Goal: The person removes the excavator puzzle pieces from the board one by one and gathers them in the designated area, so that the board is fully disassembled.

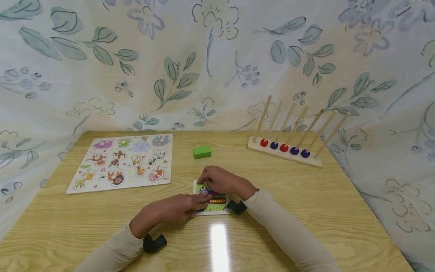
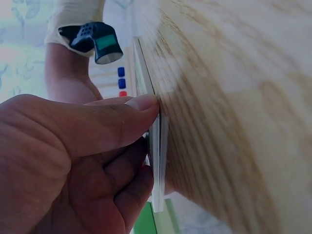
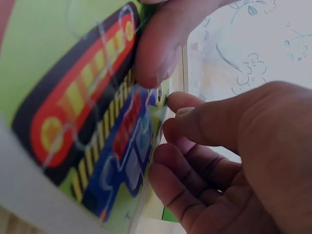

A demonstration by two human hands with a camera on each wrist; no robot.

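Observation:
A small jigsaw puzzle (image 1: pixel 217 207) with a white border and a colourful tracked vehicle on green lies flat on the table in front of me. My left hand (image 1: pixel 181 207) holds its left side, the thumb at the board's edge and a finger on the picture. At the far left corner, my right hand (image 1: pixel 221 179) grips the puzzle's edge with curled fingers. The right wrist view shows the thumb and fingertips (image 3: pixel 183 122) close together there, beside the picture. The left wrist view looks along the thin board edge (image 2: pixel 156 161) under the thumb.
A green block (image 1: pixel 202 152) lies beyond the puzzle. On the left is a white animal peg puzzle (image 1: pixel 127 162). A wooden rack (image 1: pixel 285 152) with upright sticks and several red and blue beads stands at the back right. A floral cloth (image 1: pixel 217 75) hangs behind the table.

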